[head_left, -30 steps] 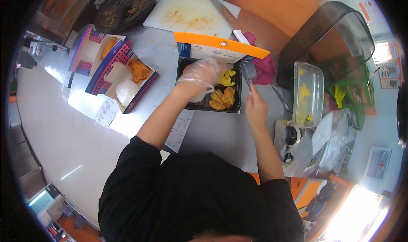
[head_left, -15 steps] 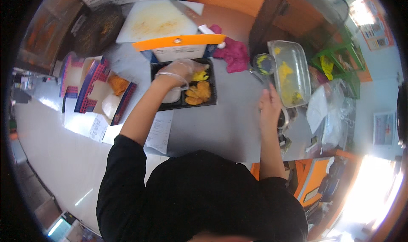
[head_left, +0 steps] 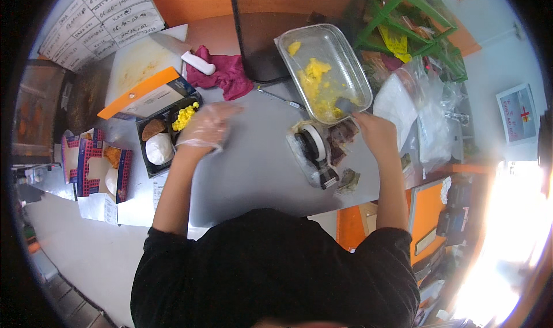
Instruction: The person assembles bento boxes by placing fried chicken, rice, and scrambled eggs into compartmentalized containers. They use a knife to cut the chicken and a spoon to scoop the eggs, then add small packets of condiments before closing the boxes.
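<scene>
My left hand point(head_left: 206, 127), in a clear plastic glove, hovers at the right side of a black compartment tray point(head_left: 151, 168), fingers stretched out and nothing visible in them. White rice point(head_left: 159, 149), a brown piece of food point(head_left: 152, 129) and yellow scrambled egg point(head_left: 185, 116) lie in the tray; the hand hides its right part. An orange box flap point(head_left: 138, 93) stands behind it. My bare right hand point(head_left: 375, 131) is closed on the handle of a scoop point(head_left: 344, 104), whose head rests inside a clear rectangular container point(head_left: 358, 76) of scrambled egg.
Left of the tray stand patterned boxes point(head_left: 92, 164) with fried food and rice. A maroon cloth point(head_left: 227, 77), a white-handled tool point(head_left: 199, 63) and a cutting board point(head_left: 129, 69) lie behind. A tape dispenser point(head_left: 315, 149) sits near my right hand. Plastic bags point(head_left: 435, 115) and a green rack point(head_left: 415, 23) stand right.
My left hand has come out of the black tray. My right hand has brought the scoop from beside the egg container into it. The view has shifted to the right.
</scene>
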{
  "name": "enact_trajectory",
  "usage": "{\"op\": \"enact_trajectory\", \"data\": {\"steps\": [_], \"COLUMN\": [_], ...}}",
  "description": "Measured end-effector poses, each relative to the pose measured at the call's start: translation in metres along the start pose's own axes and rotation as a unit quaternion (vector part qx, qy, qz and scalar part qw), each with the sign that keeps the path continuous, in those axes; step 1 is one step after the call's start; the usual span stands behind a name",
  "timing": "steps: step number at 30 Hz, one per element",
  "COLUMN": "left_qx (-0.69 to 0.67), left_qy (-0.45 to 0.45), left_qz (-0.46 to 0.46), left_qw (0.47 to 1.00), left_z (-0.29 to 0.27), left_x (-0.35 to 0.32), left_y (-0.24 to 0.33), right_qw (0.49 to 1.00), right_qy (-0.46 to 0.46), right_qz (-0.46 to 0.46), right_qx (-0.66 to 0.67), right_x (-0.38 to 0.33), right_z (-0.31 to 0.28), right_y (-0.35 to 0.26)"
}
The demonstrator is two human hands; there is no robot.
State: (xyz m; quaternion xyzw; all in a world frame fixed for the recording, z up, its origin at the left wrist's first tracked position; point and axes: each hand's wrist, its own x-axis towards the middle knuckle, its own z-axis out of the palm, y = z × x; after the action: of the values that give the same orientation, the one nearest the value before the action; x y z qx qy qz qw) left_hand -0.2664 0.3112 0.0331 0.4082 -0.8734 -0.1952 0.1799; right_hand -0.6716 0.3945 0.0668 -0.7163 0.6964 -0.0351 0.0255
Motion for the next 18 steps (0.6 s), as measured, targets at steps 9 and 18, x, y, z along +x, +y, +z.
{"op": "enact_trajectory", "data": {"steps": [9, 18], "left_qx": [0.206, 0.217], "left_qy": [-0.157, -0.164], "left_qz": [0.095, 0.083], "left_qw": [0.961, 0.959], "left_z": [0.089, 0.091], "left_x": [0.086, 0.085], "left_y": [0.07, 0.079], "right_qw": [0.971, 0.646], "right_qy": [-0.037, -0.225], "right_qz": [-0.118, 0.202], "right_qx": [0.206, 0.701], "right_x": [0.04, 0.038], "right_z": [0.062, 0.084], "right_y": [0.014, 0.046]}}
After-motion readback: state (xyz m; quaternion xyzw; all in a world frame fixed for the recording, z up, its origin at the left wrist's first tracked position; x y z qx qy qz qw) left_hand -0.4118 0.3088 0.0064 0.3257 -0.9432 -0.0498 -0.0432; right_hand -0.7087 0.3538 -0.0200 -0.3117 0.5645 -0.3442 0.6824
